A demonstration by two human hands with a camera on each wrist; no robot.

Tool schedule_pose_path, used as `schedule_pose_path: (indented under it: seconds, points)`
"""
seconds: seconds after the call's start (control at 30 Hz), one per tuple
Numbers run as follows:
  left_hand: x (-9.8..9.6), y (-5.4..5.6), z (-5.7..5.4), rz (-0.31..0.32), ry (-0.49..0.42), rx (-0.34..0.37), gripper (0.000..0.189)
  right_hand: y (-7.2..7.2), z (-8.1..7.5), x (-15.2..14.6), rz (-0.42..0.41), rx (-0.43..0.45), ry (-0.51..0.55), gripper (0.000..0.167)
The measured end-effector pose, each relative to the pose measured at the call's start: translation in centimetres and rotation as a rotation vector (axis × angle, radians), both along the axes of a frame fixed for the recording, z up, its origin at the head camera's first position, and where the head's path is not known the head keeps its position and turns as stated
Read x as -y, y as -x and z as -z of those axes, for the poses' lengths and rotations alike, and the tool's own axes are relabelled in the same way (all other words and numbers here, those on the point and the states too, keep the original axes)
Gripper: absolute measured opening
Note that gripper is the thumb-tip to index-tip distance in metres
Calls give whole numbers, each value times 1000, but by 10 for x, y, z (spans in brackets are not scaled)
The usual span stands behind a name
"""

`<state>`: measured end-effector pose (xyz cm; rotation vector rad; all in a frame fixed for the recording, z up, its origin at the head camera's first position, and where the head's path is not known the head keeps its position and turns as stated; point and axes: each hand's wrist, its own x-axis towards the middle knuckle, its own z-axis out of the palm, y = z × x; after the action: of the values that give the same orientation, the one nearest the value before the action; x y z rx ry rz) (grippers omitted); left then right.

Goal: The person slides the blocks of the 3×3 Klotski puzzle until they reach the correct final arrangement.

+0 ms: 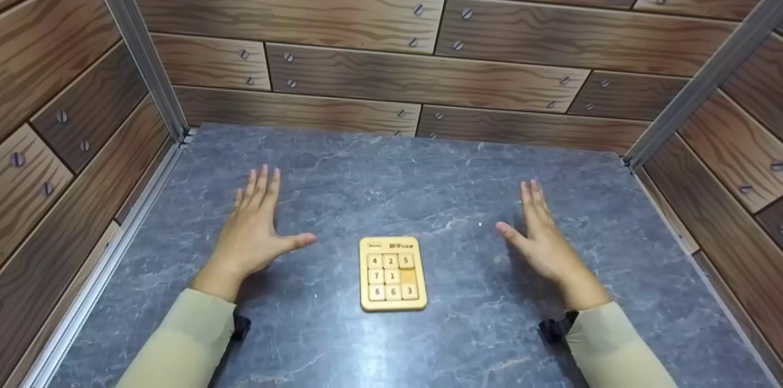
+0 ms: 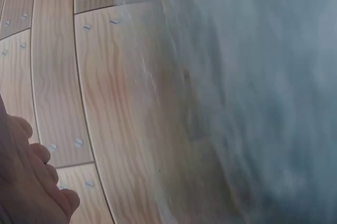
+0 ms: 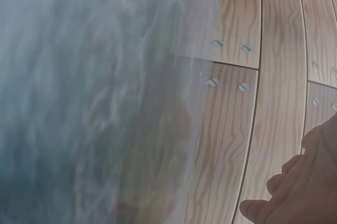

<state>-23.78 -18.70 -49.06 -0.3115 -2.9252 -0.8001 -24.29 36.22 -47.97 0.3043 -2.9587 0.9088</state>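
Note:
A yellow sliding number puzzle [image 1: 392,303] lies flat on the grey marbled tabletop [image 1: 391,192], between the two hands. Its tiles read 4, 2, 5 on top, 7, 1 and a gap in the middle row, then 8, 6, 3. To its left, the left hand [image 1: 254,232] has straight fingers and a thumb spread toward the puzzle, touching nothing I can see. On the other side the right hand [image 1: 544,244] is likewise extended, thumb apart, holding nothing. Both wrist views show only part of the left hand [image 2: 37,176] and the right hand [image 3: 303,182]; the puzzle appears in neither.
Wood-patterned panels [image 1: 367,14] with printed screws wall in the back and both sides. Metal posts stand at the left [image 1: 137,45] and right [image 1: 703,79] back corners. A metal rail [image 1: 116,253] runs along the table's left edge. Dark wrist straps sit at both light green cuffs.

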Motion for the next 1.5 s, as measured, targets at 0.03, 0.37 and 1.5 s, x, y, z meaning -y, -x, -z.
schedule_pose_path:
  seconds: [0.03, 0.37, 1.5]
  points:
    - [-2, 0, -1, 5, -11, -1, 148, 0, 0, 2, -4, -7, 7, 104]
    - [-25, -6, 3, 107, -117, 35, 160, -1, 4, 16, -25, -7, 21, 109]
    - [-81, -14, 18, 366, -186, 197, 169, -11, 17, 52, -124, -12, 26, 105]
